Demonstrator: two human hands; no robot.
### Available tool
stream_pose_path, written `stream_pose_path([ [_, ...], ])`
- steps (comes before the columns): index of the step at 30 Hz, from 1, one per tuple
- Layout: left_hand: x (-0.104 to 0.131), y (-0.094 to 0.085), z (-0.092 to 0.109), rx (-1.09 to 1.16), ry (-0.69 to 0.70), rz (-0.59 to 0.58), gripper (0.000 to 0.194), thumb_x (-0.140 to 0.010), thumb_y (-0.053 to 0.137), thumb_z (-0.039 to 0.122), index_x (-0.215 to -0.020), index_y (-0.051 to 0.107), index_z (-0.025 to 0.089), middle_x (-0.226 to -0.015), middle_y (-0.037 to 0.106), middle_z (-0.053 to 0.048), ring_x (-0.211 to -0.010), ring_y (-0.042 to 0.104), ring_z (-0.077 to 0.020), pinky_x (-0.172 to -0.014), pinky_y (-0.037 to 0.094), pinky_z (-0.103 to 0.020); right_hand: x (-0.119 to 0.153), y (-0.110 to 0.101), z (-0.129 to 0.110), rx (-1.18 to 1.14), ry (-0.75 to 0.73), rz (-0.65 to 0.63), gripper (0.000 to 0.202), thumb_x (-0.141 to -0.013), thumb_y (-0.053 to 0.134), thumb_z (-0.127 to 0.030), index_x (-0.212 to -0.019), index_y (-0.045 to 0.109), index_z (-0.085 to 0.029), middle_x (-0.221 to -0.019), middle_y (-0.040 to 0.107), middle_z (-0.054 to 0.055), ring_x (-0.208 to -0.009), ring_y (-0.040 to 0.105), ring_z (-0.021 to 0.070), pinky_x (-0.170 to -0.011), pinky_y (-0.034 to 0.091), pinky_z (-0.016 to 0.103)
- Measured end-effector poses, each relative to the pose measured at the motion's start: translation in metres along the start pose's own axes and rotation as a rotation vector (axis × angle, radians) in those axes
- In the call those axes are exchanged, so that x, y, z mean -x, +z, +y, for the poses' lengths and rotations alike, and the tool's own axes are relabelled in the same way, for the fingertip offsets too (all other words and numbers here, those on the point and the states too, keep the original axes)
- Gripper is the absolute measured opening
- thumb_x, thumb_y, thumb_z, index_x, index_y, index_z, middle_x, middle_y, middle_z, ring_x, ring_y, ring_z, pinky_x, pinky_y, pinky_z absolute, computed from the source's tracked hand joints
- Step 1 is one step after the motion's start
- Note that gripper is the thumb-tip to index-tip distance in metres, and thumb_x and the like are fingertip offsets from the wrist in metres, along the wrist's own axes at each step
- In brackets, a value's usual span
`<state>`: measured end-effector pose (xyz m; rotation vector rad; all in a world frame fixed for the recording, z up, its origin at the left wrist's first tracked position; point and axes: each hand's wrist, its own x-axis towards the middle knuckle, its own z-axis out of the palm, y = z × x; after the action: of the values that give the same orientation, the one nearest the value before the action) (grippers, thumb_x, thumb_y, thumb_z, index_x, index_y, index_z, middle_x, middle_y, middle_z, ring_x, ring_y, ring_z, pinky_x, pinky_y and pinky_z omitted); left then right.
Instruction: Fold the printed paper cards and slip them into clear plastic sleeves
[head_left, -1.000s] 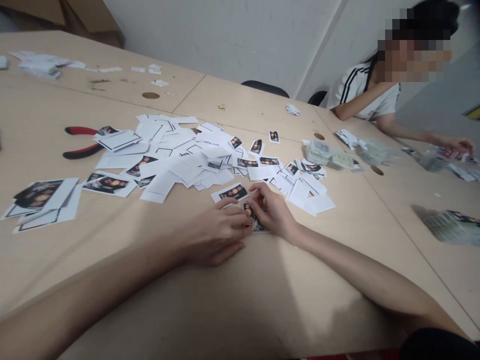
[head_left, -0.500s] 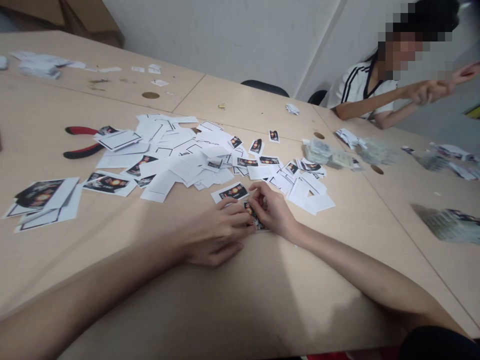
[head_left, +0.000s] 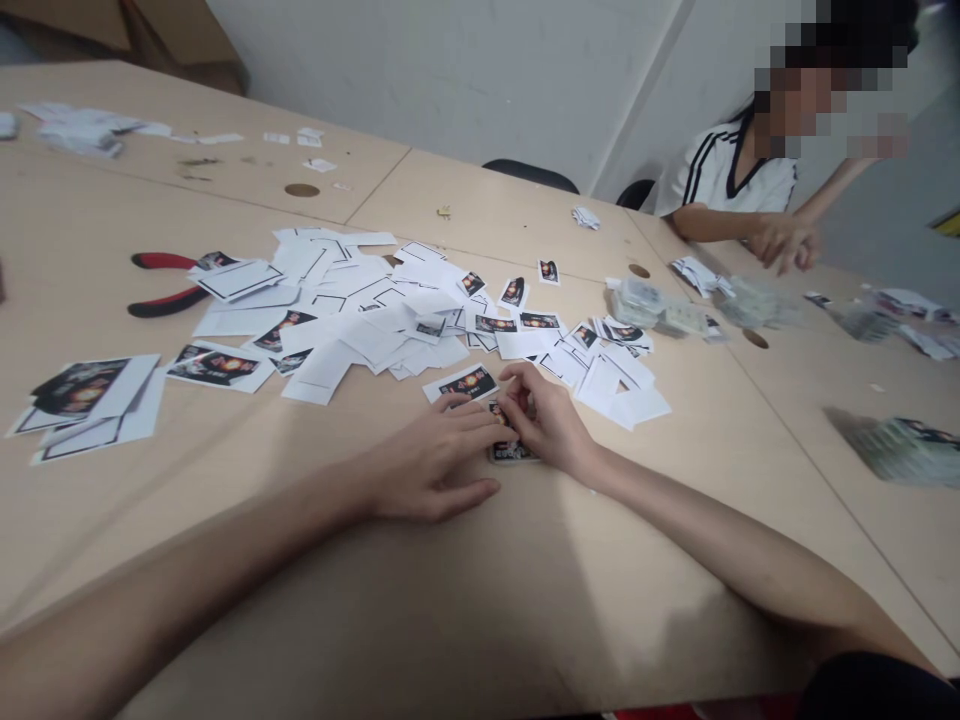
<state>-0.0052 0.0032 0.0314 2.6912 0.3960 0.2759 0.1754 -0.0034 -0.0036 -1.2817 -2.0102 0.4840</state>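
Note:
Flat on the table between my hands lies a small box with a dark printed label (head_left: 511, 453), partly hidden by my fingers. My left hand (head_left: 442, 455) is open, its fingers stretched out over the label's left side, with the thumb apart below. Against the label's upper right side, my right hand (head_left: 551, 420) is closed in a pinch; its fingertips seem to hold the label's edge. Just beyond my hands rests a loose printed card (head_left: 469, 384), dark with an orange glow and white borders.
A heap of white paper cutouts (head_left: 367, 330) spreads beyond my hands. Red-handled pliers (head_left: 169, 262) lie at its left, near a stack of printed cards (head_left: 82, 400). Clear plastic boxes (head_left: 637, 300) stand at the right, with more stacked boxes (head_left: 900, 450) nearer. A person (head_left: 739, 185) sits at the far right.
My left hand's fingers have straightened and shifted slightly up, uncovering more of the label's lower part. My right hand stays in place. The other person's nearer hand has dropped towards the table.

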Motion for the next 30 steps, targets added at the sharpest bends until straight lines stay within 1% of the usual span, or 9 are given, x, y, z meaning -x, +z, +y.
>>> stream_pose_path([
  [4,0.002,-0.003,-0.003,-0.001,0.052,-0.019,0.035,-0.076,0.044,0.022,-0.111,0.043,0.021,-0.108,0.052,-0.006,-0.103,0.043,-0.02,-0.098,0.017,-0.041,0.0,0.0,0.0,-0.007,-0.008,0.001,0.02,-0.079,0.039,-0.016,-0.098,0.037,-0.02,-0.066,0.049,-0.002,-0.056,0.047,0.0106,-0.053,0.036,0.022],
  [6,0.002,-0.005,-0.003,-0.031,0.082,-0.03,0.035,-0.074,0.045,0.023,-0.11,0.045,0.021,-0.107,0.052,-0.006,-0.103,0.043,-0.021,-0.098,0.016,-0.041,0.0,0.0,-0.001,0.0,-0.002,0.0,0.02,-0.079,0.039,-0.017,-0.098,0.037,-0.02,-0.066,0.049,-0.002,-0.056,0.047,0.011,-0.053,0.036,0.022],
  [12,0.0,0.0,0.002,-0.173,0.096,-0.069,0.046,-0.071,0.049,0.035,-0.114,0.044,0.019,-0.104,0.049,-0.011,-0.095,0.042,-0.0272,-0.09,0.023,-0.047,0.0,-0.002,-0.001,0.014,0.013,0.002,0.019,-0.079,0.039,-0.018,-0.098,0.038,-0.02,-0.064,0.049,-0.002,-0.055,0.046,0.0108,-0.052,0.036,0.022],
  [15,-0.002,0.006,0.003,-0.209,0.078,-0.036,0.048,-0.071,0.047,0.039,-0.114,0.044,0.018,-0.106,0.047,-0.012,-0.094,0.039,-0.0284,-0.087,0.025,-0.047,0.0,-0.002,-0.002,0.017,0.013,-0.001,0.019,-0.079,0.039,-0.018,-0.098,0.038,-0.02,-0.064,0.048,-0.003,-0.055,0.046,0.0109,-0.052,0.036,0.022],
  [18,-0.003,0.009,0.004,-0.213,0.067,-0.013,0.047,-0.072,0.046,0.041,-0.114,0.045,0.019,-0.107,0.047,-0.012,-0.095,0.038,-0.0285,-0.088,0.023,-0.048,0.0,-0.002,-0.002,0.021,0.01,-0.003,0.02,-0.079,0.039,-0.016,-0.099,0.038,-0.02,-0.064,0.048,-0.003,-0.056,0.046,0.0106,-0.053,0.036,0.022],
  [20,-0.002,0.007,0.003,-0.186,0.067,-0.028,0.05,-0.072,0.048,0.04,-0.117,0.042,0.02,-0.108,0.047,-0.011,-0.097,0.039,-0.028,-0.09,0.02,-0.048,0.0,-0.001,-0.002,0.018,0.011,-0.004,0.02,-0.079,0.04,-0.017,-0.098,0.038,-0.02,-0.064,0.047,-0.003,-0.055,0.045,0.0103,-0.053,0.036,0.022],
  [24,0.0,-0.002,0.0,-0.066,0.055,-0.052,0.058,-0.075,0.046,0.037,-0.127,0.027,0.02,-0.116,0.046,-0.009,-0.104,0.038,-0.0248,-0.095,0.018,-0.044,0.0,-0.001,0.0,0.001,0.026,-0.007,0.019,-0.079,0.039,-0.018,-0.097,0.038,-0.021,-0.064,0.047,-0.003,-0.054,0.045,0.01,-0.052,0.035,0.022],
  [25,0.001,-0.004,0.0,-0.047,0.055,-0.057,0.057,-0.075,0.046,0.036,-0.126,0.027,0.02,-0.117,0.045,-0.009,-0.105,0.038,-0.0241,-0.095,0.017,-0.043,0.0,-0.001,0.0,-0.002,0.025,-0.007,0.019,-0.079,0.039,-0.018,-0.097,0.038,-0.021,-0.064,0.047,-0.003,-0.055,0.045,0.0101,-0.052,0.036,0.022],
  [30,0.001,-0.006,0.0,-0.086,0.08,-0.077,0.043,-0.073,0.049,0.033,-0.114,0.044,0.022,-0.111,0.048,-0.008,-0.101,0.041,-0.0247,-0.096,0.018,-0.043,-0.001,0.0,0.001,-0.013,0.013,0.003,0.02,-0.078,0.04,-0.017,-0.098,0.038,-0.021,-0.064,0.047,-0.003,-0.054,0.045,0.0102,-0.052,0.036,0.022],
])
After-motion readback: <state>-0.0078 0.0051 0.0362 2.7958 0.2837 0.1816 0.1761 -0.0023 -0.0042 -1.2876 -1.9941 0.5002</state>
